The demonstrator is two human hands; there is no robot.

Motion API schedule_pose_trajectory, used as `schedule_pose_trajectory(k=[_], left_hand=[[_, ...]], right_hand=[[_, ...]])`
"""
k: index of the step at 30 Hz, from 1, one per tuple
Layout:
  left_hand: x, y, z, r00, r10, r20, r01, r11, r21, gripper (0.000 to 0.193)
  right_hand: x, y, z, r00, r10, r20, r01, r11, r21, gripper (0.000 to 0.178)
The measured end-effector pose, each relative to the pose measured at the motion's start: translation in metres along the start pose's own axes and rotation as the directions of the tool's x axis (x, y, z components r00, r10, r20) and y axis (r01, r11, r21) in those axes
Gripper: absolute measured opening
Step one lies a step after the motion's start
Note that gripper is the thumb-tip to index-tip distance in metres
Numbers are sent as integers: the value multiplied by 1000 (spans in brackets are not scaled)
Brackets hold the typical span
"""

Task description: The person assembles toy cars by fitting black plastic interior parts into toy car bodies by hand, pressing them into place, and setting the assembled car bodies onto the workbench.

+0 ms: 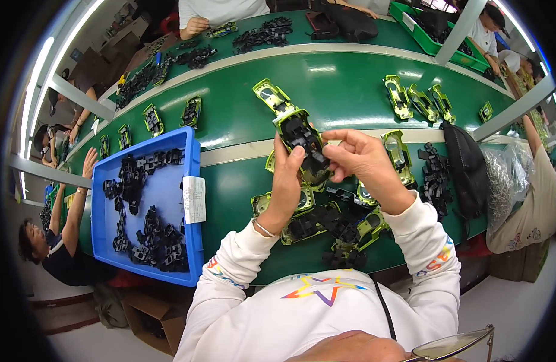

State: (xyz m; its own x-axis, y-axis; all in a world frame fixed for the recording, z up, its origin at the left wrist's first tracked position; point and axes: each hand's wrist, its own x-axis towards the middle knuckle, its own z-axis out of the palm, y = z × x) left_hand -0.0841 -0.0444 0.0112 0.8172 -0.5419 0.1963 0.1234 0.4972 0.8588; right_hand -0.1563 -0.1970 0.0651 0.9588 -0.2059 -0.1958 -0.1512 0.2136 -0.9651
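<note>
Tilted up over the bench, a lime-green toy car body (303,142) with a black interior part shows its hollow underside. My left hand (285,181) is closed round its left side, the thumb over the edge. My right hand (363,161) is bent at its right side, thumb and fingers gripping near the black part; what exactly lies between the fingertips is hidden. Just beyond it is another lime-green car shell (272,96). Beneath my hands lies a pile of green and black car bodies (335,226). One more green shell (398,155) lies beside my right wrist.
A blue bin (196,241) with black parts stands at my left. The green belt (344,75) carries several car bodies (397,96). Black parts (435,178), a black bag (462,163) and a clear plastic bag (508,178) are at right. A co-worker's hand (90,161) is beyond the bin.
</note>
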Motion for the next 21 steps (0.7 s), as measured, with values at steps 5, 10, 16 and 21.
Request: schedule_pose_trajectory(k=[5,10,16,21], left_hand=[[-7,4,-4,997,-70,-21,69,996,-65,48],[-8,4,-8,997,-79,-18,78,994,-81,47],[-6,4,-13,996,-90,25,91,994,-64,63],[-4,8,-14,991,-77,114,80,997,-23,77]], right_hand=[[11,4,18,998,-66,7,66,997,-33,20],[13,7,22,997,-32,73,37,997,-71,18],[9,-4,11,979,-8,202,9,1000,-7,29],[10,-8,8,972,19,235,-32,998,52,33]])
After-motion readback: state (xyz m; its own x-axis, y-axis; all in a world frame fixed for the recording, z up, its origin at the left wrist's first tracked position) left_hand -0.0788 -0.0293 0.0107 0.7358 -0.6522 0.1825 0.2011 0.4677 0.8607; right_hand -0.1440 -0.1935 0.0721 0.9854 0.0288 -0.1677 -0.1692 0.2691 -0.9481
